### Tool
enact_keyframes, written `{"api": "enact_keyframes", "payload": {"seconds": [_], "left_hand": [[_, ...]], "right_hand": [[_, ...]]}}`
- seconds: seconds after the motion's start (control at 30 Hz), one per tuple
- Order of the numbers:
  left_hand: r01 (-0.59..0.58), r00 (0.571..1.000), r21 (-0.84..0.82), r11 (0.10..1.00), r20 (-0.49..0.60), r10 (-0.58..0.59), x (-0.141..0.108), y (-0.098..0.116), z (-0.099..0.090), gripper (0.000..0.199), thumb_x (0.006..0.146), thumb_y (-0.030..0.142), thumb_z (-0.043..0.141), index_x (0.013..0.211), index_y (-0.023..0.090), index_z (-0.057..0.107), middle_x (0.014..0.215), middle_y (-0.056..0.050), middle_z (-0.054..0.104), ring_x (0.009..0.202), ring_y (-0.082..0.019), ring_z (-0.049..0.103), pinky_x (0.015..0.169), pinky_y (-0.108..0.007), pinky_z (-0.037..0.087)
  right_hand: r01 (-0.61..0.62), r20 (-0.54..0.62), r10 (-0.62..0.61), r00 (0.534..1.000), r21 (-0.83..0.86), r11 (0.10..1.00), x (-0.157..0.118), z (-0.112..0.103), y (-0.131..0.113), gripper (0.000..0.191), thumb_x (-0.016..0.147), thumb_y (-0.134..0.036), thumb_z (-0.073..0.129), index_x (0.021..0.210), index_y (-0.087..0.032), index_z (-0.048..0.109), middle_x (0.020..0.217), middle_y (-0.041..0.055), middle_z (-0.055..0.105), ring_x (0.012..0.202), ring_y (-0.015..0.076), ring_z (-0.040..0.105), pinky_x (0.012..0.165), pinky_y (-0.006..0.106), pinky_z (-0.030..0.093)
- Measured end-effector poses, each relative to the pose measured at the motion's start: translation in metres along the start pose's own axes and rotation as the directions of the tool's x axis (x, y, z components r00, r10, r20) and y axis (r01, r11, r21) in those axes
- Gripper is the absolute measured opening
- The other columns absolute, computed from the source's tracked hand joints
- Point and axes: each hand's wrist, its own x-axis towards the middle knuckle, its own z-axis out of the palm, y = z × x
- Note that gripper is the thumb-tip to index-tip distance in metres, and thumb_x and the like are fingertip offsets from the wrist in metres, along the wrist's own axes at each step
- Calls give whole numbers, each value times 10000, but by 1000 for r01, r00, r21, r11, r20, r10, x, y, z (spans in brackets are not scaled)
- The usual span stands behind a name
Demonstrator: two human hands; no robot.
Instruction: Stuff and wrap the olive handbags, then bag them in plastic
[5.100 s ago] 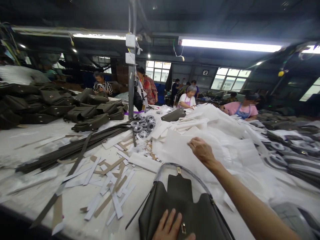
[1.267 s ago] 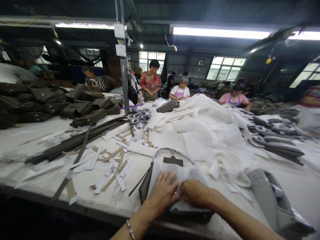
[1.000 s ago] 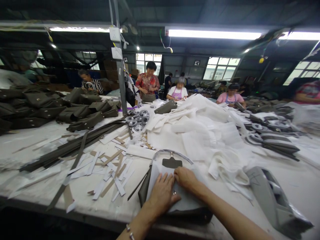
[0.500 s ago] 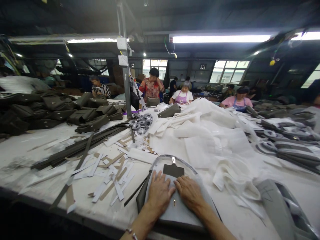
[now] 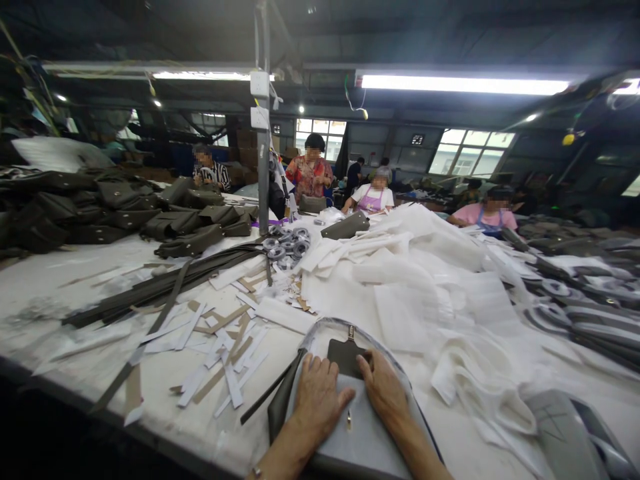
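A dark olive bag [image 5: 281,407] lies in front of me at the table's edge, its light grey panel [image 5: 345,440] facing up. A dark zipper-like border curves round the far end. On this panel sits a dark patch [image 5: 345,357] with a metal clip [image 5: 351,332] at its top. Lower down shows a small brass-coloured fitting [image 5: 349,420]. My left hand [image 5: 320,393] rests flat on the panel, fingers spread. My right hand [image 5: 384,390] touches the patch's right edge with bent fingers, apparently gripping nothing.
Paper and card strips [image 5: 230,367] litter the left side beside long dark straps [image 5: 165,287]. Grey tape rolls [image 5: 286,247] stand near a metal post [image 5: 263,167]. White foam sheets [image 5: 430,287] heap up ahead. Dark bags [image 5: 120,217] pile at far left. Several people work beyond.
My right hand has shifted up and right to the patch's edge, its fingers now bent. The left hand stays on the panel. The clip appears tilted differently, and the view has turned slightly left.
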Motion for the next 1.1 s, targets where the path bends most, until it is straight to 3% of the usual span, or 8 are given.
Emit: {"api": "enact_keyframes", "payload": {"seconds": [0.07,0.13,0.27,0.43,0.67,0.77,0.87,1.1], "left_hand": [[-8,1000,-13,1000,-3,8,0,0,-1,399,860,539,625,973,159,675,968,-82,674,1033,-299,592,1068,-545,345],[-14,1000,-31,999,-14,14,-1,-1,-2,366,864,503,632,967,153,667,960,-82,669,1023,-296,594,1080,-548,334],[-20,997,-154,988,-83,7,-2,-3,1,173,895,302,602,915,138,654,919,-87,663,992,-290,602,1082,-576,330],[-31,986,-319,947,-168,-24,-3,-9,10,109,872,137,535,894,166,637,906,-69,655,982,-269,612,1089,-584,342],[-19,933,-523,852,-316,-173,-6,-28,2,370,833,-14,328,1076,165,541,1062,-111,593,1073,-226,577,958,-455,492],[-176,947,-571,802,-319,-19,-13,-27,-10,371,847,-18,323,1005,194,584,1074,-82,626,1132,-194,565,999,-397,469],[-314,946,-605,731,-267,185,-21,-21,-17,312,859,13,398,848,212,639,918,-34,671,972,-158,622,894,-298,501],[-402,886,-619,675,-78,456,-24,-12,-30,327,894,90,406,790,216,688,851,-28,711,854,-150,633,831,-275,500]], "right_hand": [[8,-127,1,992,71,997,4,5,4,483,959,-444,357,1282,-129,527,1262,180,620,1181,289,583,994,406,432],[10,-179,25,984,193,981,6,6,7,600,889,-474,463,1358,-99,479,1326,198,573,1231,325,542,1034,452,412],[-11,-120,85,989,514,858,3,-9,8,652,893,-568,463,1400,-159,461,994,93,679,926,273,651,838,410,516],[231,-153,-172,973,633,739,-14,-31,1,432,977,-523,387,975,-235,709,839,37,611,875,216,601,812,329,487],[400,-72,-434,898,545,737,-25,-34,-15,387,970,-402,468,646,-211,559,807,29,577,787,180,571,734,299,460],[505,-79,-515,854,370,780,-28,-31,-19,281,923,-332,554,670,-209,553,829,32,575,824,191,548,778,328,438],[558,-93,-553,828,245,793,-31,-30,-21,221,905,-279,579,697,-207,556,821,26,567,817,188,523,787,340,417],[543,-57,-542,839,157,825,-31,-30,-22,197,881,-250,591,691,-210,557,821,26,570,821,190,504,802,345,417]]}}
